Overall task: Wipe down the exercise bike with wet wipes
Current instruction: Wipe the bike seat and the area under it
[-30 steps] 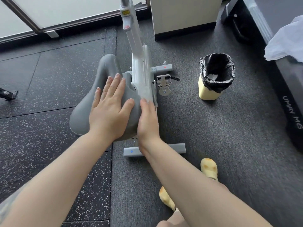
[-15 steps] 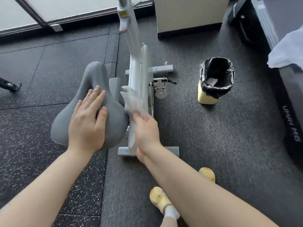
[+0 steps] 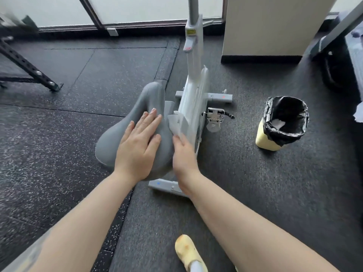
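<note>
A light grey exercise bike (image 3: 195, 89) stands on the dark floor, seen from above. Its grey saddle (image 3: 149, 103) fills the middle of the view. My left hand (image 3: 138, 148) lies flat on the saddle's top, fingers together, holding nothing. My right hand (image 3: 183, 154) presses a white wet wipe (image 3: 174, 123) against the saddle's right side, next to the bike's frame. The wipe sticks up past my fingertips. A metal pedal (image 3: 215, 117) juts out to the right of the frame.
A yellow bin with a black liner (image 3: 282, 122) stands to the right, a used wipe inside. A black rack leg (image 3: 29, 69) crosses the far left. A cream cabinet (image 3: 271, 26) and a treadmill (image 3: 347, 55) lie behind right. My yellow shoe (image 3: 188, 252) is below.
My left hand slid back toward the saddle's right half. My right hand with the wipe moved up along the saddle's right side. The view shifted left, and the rack leg shows more.
</note>
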`<state>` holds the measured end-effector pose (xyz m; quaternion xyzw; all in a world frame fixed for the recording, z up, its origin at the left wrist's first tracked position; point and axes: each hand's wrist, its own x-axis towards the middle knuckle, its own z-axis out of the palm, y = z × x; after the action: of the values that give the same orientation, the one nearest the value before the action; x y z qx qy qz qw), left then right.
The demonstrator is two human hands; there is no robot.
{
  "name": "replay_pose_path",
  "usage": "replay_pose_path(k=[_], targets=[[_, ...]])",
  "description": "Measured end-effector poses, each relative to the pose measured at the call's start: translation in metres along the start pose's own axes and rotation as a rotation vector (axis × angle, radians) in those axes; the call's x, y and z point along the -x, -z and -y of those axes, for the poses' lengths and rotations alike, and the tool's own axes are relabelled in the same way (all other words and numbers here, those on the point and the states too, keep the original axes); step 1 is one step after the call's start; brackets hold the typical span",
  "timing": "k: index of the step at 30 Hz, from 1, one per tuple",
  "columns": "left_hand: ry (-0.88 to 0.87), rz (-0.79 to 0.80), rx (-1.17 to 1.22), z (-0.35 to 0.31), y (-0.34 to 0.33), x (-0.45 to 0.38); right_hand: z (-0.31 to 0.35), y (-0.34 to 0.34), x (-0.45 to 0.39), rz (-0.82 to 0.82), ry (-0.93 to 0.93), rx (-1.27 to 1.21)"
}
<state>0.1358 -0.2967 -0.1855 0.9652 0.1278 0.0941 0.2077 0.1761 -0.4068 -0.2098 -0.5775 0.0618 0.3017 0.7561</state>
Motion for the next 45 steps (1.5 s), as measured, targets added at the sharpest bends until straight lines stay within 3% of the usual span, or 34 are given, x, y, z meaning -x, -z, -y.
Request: replay_pose_path(k=[4, 12, 15, 18, 20, 23, 25, 28, 31, 33, 37, 41, 43, 45], targets=[[-0.004, -0.003, -0.014, -0.002, 0.0, 0.001, -0.021, -0.006, 0.017, -0.037, 0.104, 0.05], [0.009, -0.026, 0.002, -0.003, -0.001, 0.0, -0.015, 0.0, -0.013, -0.018, -0.501, -0.315], [0.001, -0.024, -0.023, -0.001, -0.001, 0.001, -0.014, 0.0, 0.014, -0.007, -0.542, -0.423], [0.002, -0.012, -0.036, -0.002, -0.002, 0.002, -0.012, -0.009, 0.008, -0.075, -0.424, -0.355], [0.012, -0.007, -0.043, -0.002, -0.001, 0.002, -0.004, -0.018, 0.001, -0.171, -0.256, -0.13], [0.034, -0.029, -0.1, -0.006, 0.001, 0.004, 0.004, -0.019, 0.006, -0.105, -0.028, 0.189], [0.071, -0.053, -0.161, -0.012, -0.001, 0.007, -0.001, -0.004, 0.008, -0.036, 0.042, 0.266], [0.177, -0.029, -0.233, -0.023, -0.003, 0.009, 0.009, 0.029, -0.008, -0.01, 0.044, 0.309], [0.209, 0.084, -0.296, -0.026, -0.002, -0.003, 0.021, 0.046, -0.055, -0.15, -0.007, 0.443], [0.191, 0.122, -0.353, -0.025, -0.003, -0.021, 0.025, 0.041, -0.091, -0.143, 0.045, 0.576], [0.141, 0.141, -0.48, -0.024, -0.013, -0.058, 0.02, 0.008, -0.157, 0.174, 0.358, 0.827], [0.147, 0.067, -0.526, -0.026, -0.021, -0.06, -0.004, 0.007, -0.185, 0.611, 0.744, 1.468], [0.155, 0.053, -0.516, -0.027, -0.022, -0.058, -0.013, 0.016, -0.188, 0.782, 0.954, 1.484], [0.161, 0.043, -0.518, -0.028, -0.022, -0.057, -0.007, 0.027, -0.201, 0.819, 1.044, 1.475]])
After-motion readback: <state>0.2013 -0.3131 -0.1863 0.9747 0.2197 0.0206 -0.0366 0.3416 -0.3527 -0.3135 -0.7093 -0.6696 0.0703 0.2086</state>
